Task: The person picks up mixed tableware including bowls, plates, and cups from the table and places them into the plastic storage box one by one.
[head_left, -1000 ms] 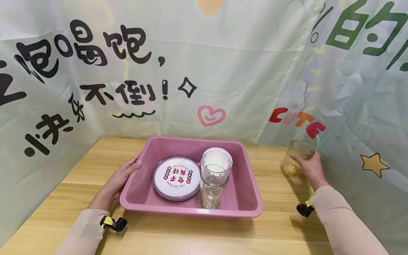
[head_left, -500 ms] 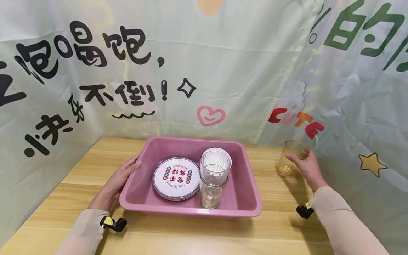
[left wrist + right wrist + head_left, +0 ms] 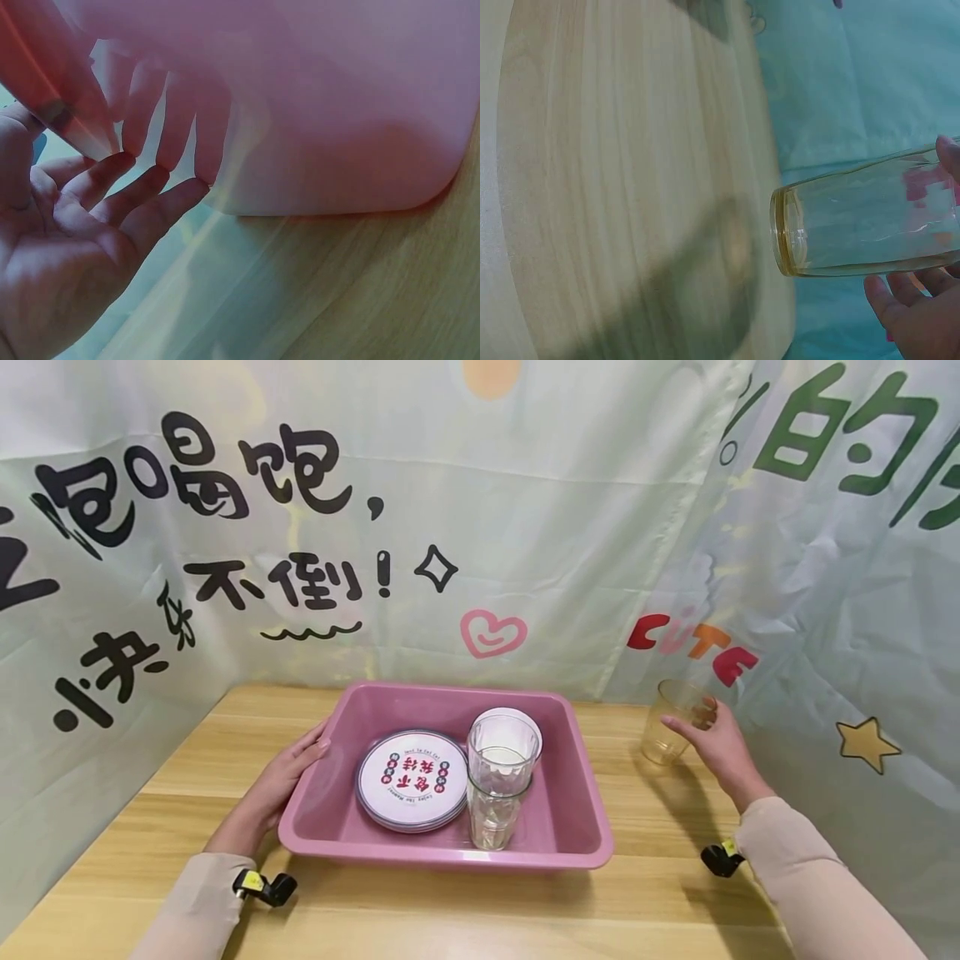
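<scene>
In the head view, an amber glass tumbler (image 3: pixel 666 737) is gripped by my right hand (image 3: pixel 716 745), thumb on its near side and fingers round the far side. The right wrist view shows the tumbler's thick base (image 3: pixel 786 231) raised off the table. My left hand (image 3: pixel 279 781) holds the left rim of a pink plastic basin (image 3: pixel 577 827). In the left wrist view, its fingertips (image 3: pixel 196 186) press the basin's outer wall under the lip. Inside the basin lie a stack of printed round plates (image 3: pixel 412 781), stacked clear glasses (image 3: pixel 497 814) and a white round dish (image 3: pixel 531 727) partly hidden behind them.
The wooden table (image 3: pixel 450 914) runs back to a printed fabric curtain (image 3: pixel 570 568), which also closes in both sides. Wood surface lies between the basin and the tumbler. A black wrist camera (image 3: pixel 722 858) sits on the right cuff.
My right hand has carried the amber tumbler a little left and up, closer to the basin. My left hand keeps its place on the basin's rim.
</scene>
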A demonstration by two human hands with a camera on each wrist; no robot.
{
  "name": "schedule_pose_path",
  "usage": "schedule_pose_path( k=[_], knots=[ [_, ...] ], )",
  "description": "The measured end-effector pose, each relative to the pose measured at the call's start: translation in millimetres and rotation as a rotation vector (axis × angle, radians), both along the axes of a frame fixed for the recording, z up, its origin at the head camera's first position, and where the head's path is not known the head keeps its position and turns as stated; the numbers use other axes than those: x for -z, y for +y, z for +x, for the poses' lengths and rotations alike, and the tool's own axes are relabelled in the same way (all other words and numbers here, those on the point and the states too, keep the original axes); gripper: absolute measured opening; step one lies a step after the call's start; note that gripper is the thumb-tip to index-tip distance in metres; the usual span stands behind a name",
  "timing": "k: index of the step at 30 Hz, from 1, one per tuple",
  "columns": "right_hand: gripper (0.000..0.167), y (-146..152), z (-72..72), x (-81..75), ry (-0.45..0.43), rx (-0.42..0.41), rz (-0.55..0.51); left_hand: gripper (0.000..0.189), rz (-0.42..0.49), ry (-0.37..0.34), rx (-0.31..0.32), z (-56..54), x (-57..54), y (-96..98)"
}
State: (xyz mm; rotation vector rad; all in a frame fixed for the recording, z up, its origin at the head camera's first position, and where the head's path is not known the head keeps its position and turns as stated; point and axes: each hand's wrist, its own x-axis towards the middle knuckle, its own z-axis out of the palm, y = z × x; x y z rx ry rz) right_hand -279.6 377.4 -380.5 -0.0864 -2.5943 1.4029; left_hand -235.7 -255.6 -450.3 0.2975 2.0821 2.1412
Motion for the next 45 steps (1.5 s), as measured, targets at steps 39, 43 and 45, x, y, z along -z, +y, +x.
schedule_pose_path(
  k=[39, 43, 45],
  knots=[
    [0.096, -56, 37.5, -73.3, 0.109, -0.218, 0.152, 0.07, -0.409, 0.068, 0.078, -2.9, -34.3, -13.0],
    [0.094, -62, 41.0, -79.0, 0.109, -0.234, 0.132, 0.072, -0.465, 0.089, 0.051, -1.9, -45.2, -10.4],
    [0.092, -66, 43.0, -81.6, 0.115, -0.241, 0.121, 0.073, -0.506, 0.107, 0.032, -1.4, -51.1, -8.7]
  ],
)
